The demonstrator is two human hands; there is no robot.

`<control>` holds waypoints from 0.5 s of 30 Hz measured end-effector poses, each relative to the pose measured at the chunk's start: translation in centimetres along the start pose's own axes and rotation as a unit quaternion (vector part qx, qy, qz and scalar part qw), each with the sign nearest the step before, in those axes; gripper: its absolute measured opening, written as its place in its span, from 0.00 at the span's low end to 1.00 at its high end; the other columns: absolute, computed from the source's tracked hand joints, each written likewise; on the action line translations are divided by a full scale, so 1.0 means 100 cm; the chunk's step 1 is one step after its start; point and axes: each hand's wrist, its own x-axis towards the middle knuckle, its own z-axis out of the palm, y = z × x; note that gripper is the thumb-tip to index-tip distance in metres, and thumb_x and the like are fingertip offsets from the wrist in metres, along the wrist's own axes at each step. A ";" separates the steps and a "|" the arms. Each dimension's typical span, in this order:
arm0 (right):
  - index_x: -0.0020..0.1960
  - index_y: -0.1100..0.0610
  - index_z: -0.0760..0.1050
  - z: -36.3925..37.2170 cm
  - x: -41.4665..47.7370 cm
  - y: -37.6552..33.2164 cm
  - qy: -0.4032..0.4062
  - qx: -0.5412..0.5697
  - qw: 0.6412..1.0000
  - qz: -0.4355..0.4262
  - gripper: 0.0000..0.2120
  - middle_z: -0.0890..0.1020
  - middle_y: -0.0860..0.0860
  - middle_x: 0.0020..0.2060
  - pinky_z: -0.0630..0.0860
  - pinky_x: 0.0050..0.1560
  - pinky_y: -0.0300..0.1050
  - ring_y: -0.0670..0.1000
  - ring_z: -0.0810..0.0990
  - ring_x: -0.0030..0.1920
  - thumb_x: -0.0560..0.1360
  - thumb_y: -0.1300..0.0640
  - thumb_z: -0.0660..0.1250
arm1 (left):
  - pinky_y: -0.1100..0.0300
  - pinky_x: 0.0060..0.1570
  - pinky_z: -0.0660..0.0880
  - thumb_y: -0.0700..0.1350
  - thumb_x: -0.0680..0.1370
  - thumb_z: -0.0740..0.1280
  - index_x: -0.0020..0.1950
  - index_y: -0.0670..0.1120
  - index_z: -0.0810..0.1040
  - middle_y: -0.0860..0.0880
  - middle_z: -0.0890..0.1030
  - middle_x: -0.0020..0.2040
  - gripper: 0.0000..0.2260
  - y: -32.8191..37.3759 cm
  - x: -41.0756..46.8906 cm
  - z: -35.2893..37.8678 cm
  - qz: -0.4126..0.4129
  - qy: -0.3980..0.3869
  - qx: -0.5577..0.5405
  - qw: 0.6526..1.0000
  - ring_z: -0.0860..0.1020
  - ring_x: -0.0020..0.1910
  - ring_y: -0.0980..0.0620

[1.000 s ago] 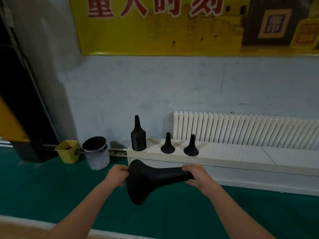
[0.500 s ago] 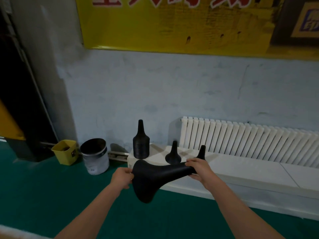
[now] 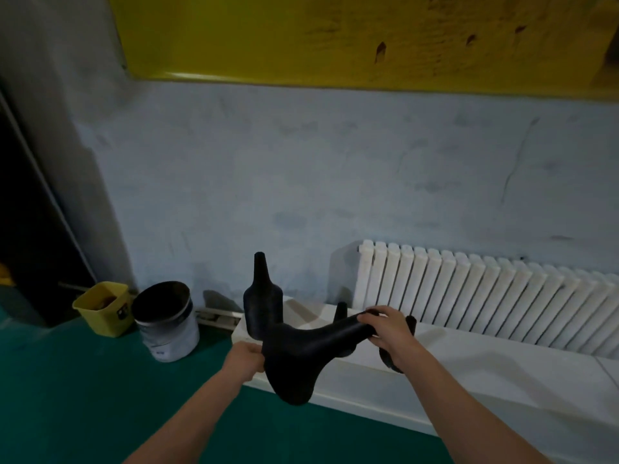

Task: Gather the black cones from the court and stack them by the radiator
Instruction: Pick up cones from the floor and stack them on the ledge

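Observation:
I hold a black cone [image 3: 301, 349] sideways in front of me, its wide base down-left and its narrow neck to the right. My left hand [image 3: 246, 358] grips the base rim. My right hand [image 3: 385, 329] is curled round the neck. Behind it a tall stack of black cones [image 3: 262, 301] stands on the left end of the white ledge [image 3: 485, 366]. Two single black cones stand on the ledge: one [image 3: 341, 313] is mostly hidden by the held cone, the other [image 3: 410, 324] by my right hand. The white radiator [image 3: 485, 289] lines the wall.
A yellow bin [image 3: 102, 308] and a white bucket with a dark rim [image 3: 165, 321] stand on the green floor [image 3: 83, 396] left of the ledge. A dark doorway opens at far left. A yellow banner hangs on the blue wall above.
The ledge and radiator have come closer and larger in view. The held cone now overlaps the two single cones, with its neck raised toward the right.

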 end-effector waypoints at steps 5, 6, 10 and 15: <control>0.53 0.61 0.78 0.007 0.084 -0.024 0.025 -0.015 1.000 0.004 0.14 0.80 0.60 0.52 0.79 0.48 0.46 0.56 0.80 0.50 0.69 0.64 0.75 | 0.57 0.43 0.71 0.33 0.73 0.65 0.40 0.42 0.79 0.42 0.79 0.40 0.07 0.051 0.102 0.016 -0.034 -0.067 -0.029 0.997 0.77 0.43 0.45; 0.53 0.61 0.78 0.007 0.102 -0.029 0.033 -0.015 0.999 0.003 0.15 0.80 0.60 0.53 0.79 0.47 0.45 0.56 0.80 0.51 0.69 0.64 0.75 | 0.57 0.43 0.72 0.33 0.75 0.64 0.41 0.43 0.79 0.43 0.79 0.40 0.07 0.064 0.121 0.019 -0.038 -0.075 -0.042 0.996 0.77 0.43 0.46; 0.56 0.63 0.78 0.011 0.159 -0.054 0.061 -0.023 0.998 0.007 0.16 0.80 0.61 0.53 0.78 0.52 0.48 0.55 0.80 0.49 0.69 0.64 0.75 | 0.56 0.47 0.72 0.37 0.76 0.65 0.43 0.42 0.80 0.45 0.81 0.40 0.05 0.100 0.187 0.040 -0.056 -0.108 -0.072 0.990 0.79 0.42 0.49; 0.54 0.61 0.79 0.009 0.220 -0.068 0.074 -0.043 0.996 0.011 0.14 0.81 0.58 0.50 0.78 0.45 0.40 0.52 0.80 0.47 0.70 0.61 0.75 | 0.57 0.48 0.72 0.36 0.77 0.63 0.50 0.40 0.77 0.45 0.80 0.47 0.05 0.127 0.262 0.077 -0.088 -0.136 -0.081 0.984 0.77 0.43 0.50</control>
